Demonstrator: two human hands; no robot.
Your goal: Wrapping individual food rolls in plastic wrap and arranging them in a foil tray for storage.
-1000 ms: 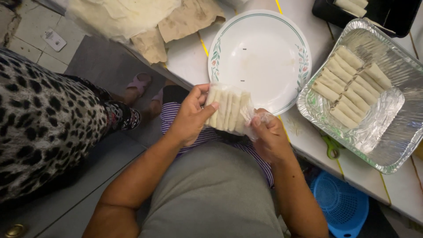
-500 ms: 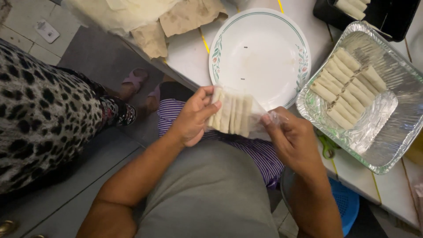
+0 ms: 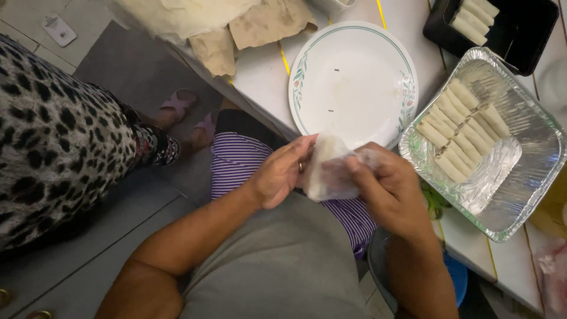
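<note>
My left hand (image 3: 282,174) and my right hand (image 3: 387,183) both grip a clear plastic bag of pale rolls (image 3: 329,171), held over my lap just in front of the table edge. The bag is bunched between the two hands and the rolls inside are mostly hidden. A white round plate (image 3: 354,77) with a green rim and floral trim lies bare on the table right beyond the hands. To the right stands a foil tray (image 3: 531,177) holding a row of pale rolls (image 3: 458,133) on clear film.
A black tray (image 3: 525,29) with a few more rolls sits at the far right. Crumpled brown paper (image 3: 254,26) lies at the table's far end. Another person in a spotted garment (image 3: 53,136) stands at left, feet in pink sandals (image 3: 177,103). A blue basket (image 3: 455,277) sits under the table.
The flat bag of rolls, held spread out before, is now bunched up between my hands. The hands have drawn closer together and the view has shifted slightly.
</note>
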